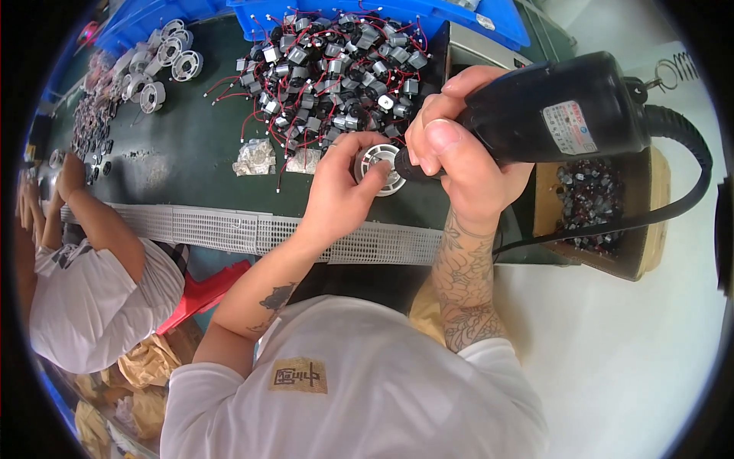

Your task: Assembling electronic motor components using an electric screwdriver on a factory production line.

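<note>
My left hand (340, 183) is closed around a round white plastic part (391, 155) with a slotted rim, held just above the green bench. The thumb lies over the part's face and the fingers curl behind it. In my right hand (474, 153) is a thick black electric screwdriver (527, 107), lying nearly level with its nose pointing left. That nose meets the white part near its centre; the bit and any screw there are hidden. Just beyond my hands lies a heap of small grey-and-black motors (336, 69) with red wires. Two clear bags of small pieces (254, 157) rest beside my left hand.
Several white round parts (187, 66) sit farther left. Blue bins (497, 19) line the back. A cardboard box (651, 222) of small parts stands right, under the screwdriver's looping cable (699, 176). Perforated strips (229, 229) edge the bench. A co-worker's hand (71, 177) is at left.
</note>
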{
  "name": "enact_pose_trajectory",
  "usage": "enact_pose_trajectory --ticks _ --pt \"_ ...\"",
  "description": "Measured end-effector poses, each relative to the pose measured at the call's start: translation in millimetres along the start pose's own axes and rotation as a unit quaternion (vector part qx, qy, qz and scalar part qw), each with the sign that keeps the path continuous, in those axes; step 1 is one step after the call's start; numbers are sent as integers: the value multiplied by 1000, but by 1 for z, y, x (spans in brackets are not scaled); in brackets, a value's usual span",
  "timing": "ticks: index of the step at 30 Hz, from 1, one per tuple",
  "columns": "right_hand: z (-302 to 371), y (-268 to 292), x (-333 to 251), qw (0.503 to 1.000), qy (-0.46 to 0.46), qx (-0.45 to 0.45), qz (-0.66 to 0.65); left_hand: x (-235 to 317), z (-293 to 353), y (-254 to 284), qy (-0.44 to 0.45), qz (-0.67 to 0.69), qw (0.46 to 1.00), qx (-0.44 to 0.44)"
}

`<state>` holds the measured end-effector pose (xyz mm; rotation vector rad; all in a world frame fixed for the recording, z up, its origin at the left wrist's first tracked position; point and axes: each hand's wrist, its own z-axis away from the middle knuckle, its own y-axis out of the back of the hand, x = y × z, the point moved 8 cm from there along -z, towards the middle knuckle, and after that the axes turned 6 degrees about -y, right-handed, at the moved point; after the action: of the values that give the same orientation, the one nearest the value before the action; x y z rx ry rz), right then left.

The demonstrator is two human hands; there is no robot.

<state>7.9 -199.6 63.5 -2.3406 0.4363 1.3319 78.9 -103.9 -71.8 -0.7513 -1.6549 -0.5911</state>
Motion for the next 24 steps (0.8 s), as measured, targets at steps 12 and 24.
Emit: enact_pose_trajectory --ticks 12,24 --pt "0 20 -20 994 41 -65 -81 19 -4 20 -77 -141 987 26" --pt "14 65 -10 947 -24 -144 -287 100 -62 120 -142 -187 958 163"
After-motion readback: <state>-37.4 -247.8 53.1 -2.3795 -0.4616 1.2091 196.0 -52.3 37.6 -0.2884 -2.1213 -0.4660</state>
